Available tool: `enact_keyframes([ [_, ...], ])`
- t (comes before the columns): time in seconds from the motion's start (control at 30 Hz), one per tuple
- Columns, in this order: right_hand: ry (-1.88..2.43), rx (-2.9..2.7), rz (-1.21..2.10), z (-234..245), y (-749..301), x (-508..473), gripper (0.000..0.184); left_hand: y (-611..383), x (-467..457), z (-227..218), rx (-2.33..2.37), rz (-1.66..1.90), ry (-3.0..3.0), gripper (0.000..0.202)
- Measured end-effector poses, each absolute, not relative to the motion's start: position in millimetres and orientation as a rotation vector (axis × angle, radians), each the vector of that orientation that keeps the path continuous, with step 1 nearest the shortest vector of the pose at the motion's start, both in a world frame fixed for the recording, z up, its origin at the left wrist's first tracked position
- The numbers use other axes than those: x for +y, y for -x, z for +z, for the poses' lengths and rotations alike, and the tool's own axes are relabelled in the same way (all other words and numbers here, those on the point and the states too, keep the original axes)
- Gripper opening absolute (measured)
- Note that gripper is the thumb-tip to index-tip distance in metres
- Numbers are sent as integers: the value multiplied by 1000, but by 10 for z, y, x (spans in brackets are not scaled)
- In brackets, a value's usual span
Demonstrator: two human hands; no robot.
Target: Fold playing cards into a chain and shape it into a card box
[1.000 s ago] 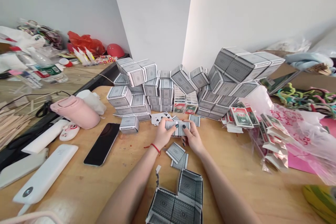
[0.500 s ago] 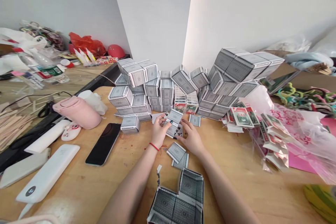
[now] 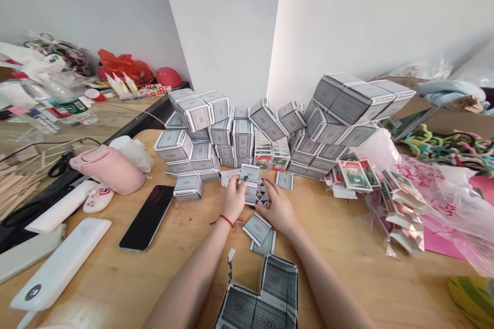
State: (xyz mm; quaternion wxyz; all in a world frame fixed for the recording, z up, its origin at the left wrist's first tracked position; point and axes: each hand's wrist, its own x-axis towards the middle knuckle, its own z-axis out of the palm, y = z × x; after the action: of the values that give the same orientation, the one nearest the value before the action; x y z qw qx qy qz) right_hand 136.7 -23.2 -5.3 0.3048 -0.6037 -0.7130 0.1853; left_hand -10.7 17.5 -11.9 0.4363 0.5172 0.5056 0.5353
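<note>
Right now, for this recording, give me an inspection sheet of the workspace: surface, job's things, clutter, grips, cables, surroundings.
Surface: wooden tabletop, with many items on it.
Job's things: playing cards between the hands; stacked grey patterned card boxes behind them.
Clutter: pink bottle, black smartphone, white power bank, pink plastic bag.
Grips: left hand grips the cards; right hand presses against them.
Cables: thin black cable on the neighbouring table.
Surroundings: white wall, red plastic bag.

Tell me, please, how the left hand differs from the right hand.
The left hand wears a red string at its wrist; the right hand shows none. The left hand's thumb lies on a grey-backed card; the right hand sits beside a face-up club card. Both are bare.
</note>
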Motion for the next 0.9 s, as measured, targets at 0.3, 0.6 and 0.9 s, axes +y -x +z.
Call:
enact_keyframes([
  [0.3,1507,-1536,571,-119,-1435,-178,60,97,155,-89,1219,1286,-1303,23],
  [0.6,1368,-1263,885,-113,-1542,-128,16,89,156,-14,1219,1332,-1210,27],
  [0.9,920,-769,1252,12,-1437,-160,32,85,190,-12,1219,1345,-1010,27],
])
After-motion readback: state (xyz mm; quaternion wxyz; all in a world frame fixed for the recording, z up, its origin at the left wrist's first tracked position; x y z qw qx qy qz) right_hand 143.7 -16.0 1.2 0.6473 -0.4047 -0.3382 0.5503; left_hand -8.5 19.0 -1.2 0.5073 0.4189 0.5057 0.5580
